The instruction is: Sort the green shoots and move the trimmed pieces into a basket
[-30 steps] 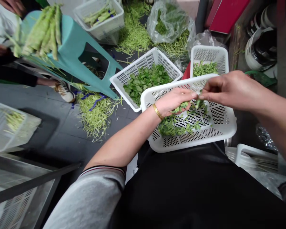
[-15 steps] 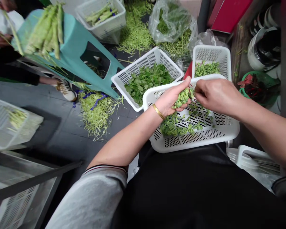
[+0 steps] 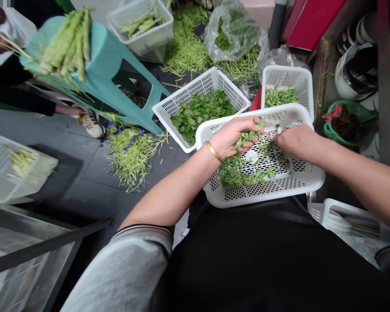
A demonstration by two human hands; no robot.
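Note:
A white perforated basket [image 3: 266, 197] rests on my lap, with small leafy green sprigs [image 3: 235, 173] heaped at its left and scattered over its bottom. Over the basket, my left hand [image 3: 235, 136], with a gold bangle at the wrist, is curled around a bunch of leafy greens [image 3: 247, 138]. To its right, my right hand [image 3: 295, 141] is closed, low over the basket's right side. A bit of green shows at its fingertips, but most of its fingers are hidden behind the back of the hand.
Ahead stand a white basket of dark green leaves [image 3: 203, 112] and a smaller basket of sprigs [image 3: 281, 95]. A teal stool [image 3: 97, 56] holds thick green stalks beside another person at the left. Trimmings [image 3: 130, 156] litter the floor. A green colander [image 3: 331, 130] stands at right.
My right hand has moved away from the bunch in my left hand, rightward and lower over the basket. My left fingers have curled further over the greens.

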